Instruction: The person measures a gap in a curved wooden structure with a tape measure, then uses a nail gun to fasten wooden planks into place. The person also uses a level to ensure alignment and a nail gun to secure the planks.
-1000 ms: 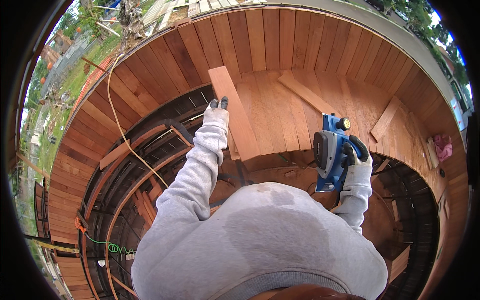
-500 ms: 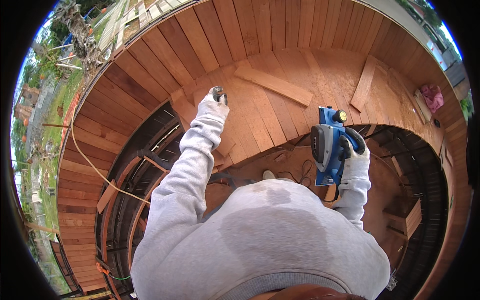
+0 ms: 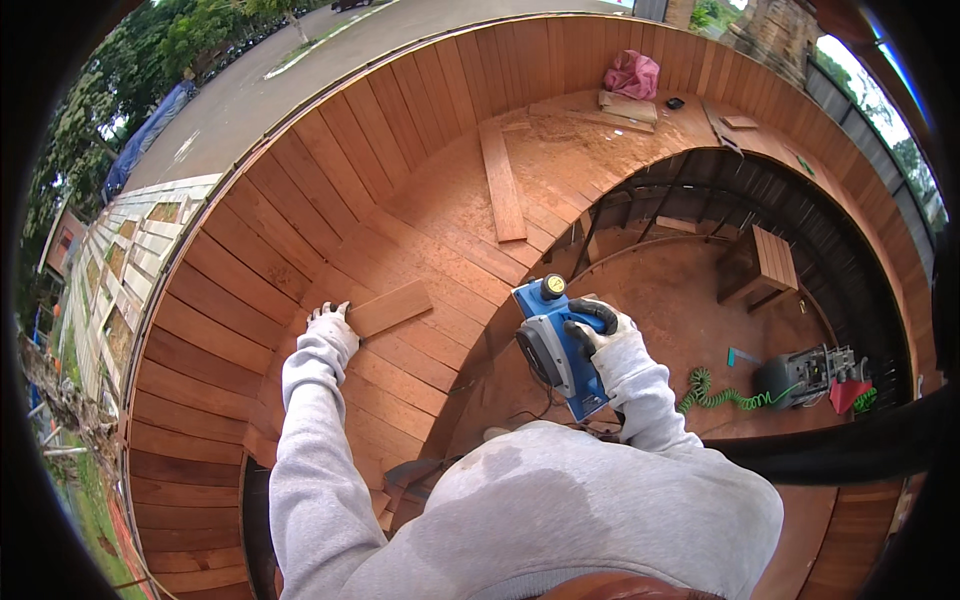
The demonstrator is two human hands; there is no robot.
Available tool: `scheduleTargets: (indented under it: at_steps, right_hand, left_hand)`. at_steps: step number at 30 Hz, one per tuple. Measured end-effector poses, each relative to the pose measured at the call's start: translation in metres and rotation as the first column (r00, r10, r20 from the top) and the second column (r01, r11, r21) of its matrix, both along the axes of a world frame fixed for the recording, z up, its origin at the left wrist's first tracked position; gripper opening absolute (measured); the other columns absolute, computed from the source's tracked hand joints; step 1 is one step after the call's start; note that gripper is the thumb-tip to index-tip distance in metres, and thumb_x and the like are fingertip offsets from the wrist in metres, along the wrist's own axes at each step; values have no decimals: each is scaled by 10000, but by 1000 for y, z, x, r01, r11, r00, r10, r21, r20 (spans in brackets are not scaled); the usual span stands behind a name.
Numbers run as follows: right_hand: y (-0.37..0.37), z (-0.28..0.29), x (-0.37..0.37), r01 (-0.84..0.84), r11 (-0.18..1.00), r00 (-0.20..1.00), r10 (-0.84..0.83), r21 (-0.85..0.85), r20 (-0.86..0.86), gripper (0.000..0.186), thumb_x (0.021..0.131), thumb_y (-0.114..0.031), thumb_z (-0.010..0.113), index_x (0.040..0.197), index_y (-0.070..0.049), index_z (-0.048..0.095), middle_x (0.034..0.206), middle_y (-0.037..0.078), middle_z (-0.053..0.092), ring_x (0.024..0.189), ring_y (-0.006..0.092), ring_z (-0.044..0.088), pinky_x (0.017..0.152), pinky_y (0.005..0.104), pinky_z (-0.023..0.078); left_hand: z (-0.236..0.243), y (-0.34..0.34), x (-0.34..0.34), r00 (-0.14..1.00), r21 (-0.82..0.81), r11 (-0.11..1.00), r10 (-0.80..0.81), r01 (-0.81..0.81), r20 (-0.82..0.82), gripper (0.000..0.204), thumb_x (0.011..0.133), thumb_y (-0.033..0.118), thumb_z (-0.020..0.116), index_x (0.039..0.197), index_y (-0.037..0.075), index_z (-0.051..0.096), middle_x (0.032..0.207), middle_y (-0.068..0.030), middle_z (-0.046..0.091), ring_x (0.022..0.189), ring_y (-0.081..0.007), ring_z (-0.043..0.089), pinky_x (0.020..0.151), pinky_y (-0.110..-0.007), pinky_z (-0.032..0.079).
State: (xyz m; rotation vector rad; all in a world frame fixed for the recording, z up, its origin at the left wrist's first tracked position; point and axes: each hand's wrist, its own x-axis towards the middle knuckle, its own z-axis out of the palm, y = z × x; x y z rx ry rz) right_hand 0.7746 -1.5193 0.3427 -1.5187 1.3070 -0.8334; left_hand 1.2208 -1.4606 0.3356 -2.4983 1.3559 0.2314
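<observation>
My right hand [image 3: 612,334], in a light glove with dark fingers, is wrapped round the handle of a blue electric planer [image 3: 562,338]. The planer, with a dark side cover and a round front knob, is held up in front of my chest. To the left, my gloved left hand [image 3: 333,325] covers the near-left end of a short wooden board [image 3: 392,308]. Its fingers curl over that end, though how firmly they grip is hard to see. The board lies across the planks of a curved wooden bench [image 3: 400,385].
A longer loose board [image 3: 502,185] lies farther along the bench, dusted with shavings. Beyond it are wood offcuts [image 3: 628,108] and a pink cloth or bag [image 3: 632,75]. Below on the right stand a slatted wooden box [image 3: 757,265] and a compressor [image 3: 800,380] with a coiled green hose [image 3: 712,392].
My view has swung toward the right. My left hand, earlier closed and raised short of the short board, has come down onto its end. The planer stays in my right hand.
</observation>
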Motion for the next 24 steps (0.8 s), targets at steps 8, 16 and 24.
scheduleTargets:
  at_steps: [8,16,24]
  right_hand:
    - [10,14,10,-23,992,998,16,-125,-59,382,862,-200,788,1226,-127,696,1098,51,695,878,125,634,699,265,544]
    - [21,76,20,-402,914,854,394,-49,341,458,847,-119,792,1265,-19,634,1055,88,702,818,124,664,602,247,535]
    - [41,115,60,-767,595,472,776,-239,418,457,877,-45,702,1301,47,563,1233,167,653,937,206,695,735,308,590]
  left_hand:
    - [-41,49,38,935,-585,762,74,-277,-347,505,928,296,698,1327,16,567,1243,-178,658,1162,-295,633,981,-334,494]
    - [-11,131,30,539,-504,-192,-275,-842,-796,533,969,469,625,1279,36,623,1087,-104,698,911,-185,617,806,-300,504]
    - [98,199,-66,473,-339,-475,-196,-812,-859,613,946,572,600,1173,9,679,1027,-87,701,864,-222,610,799,-337,497]
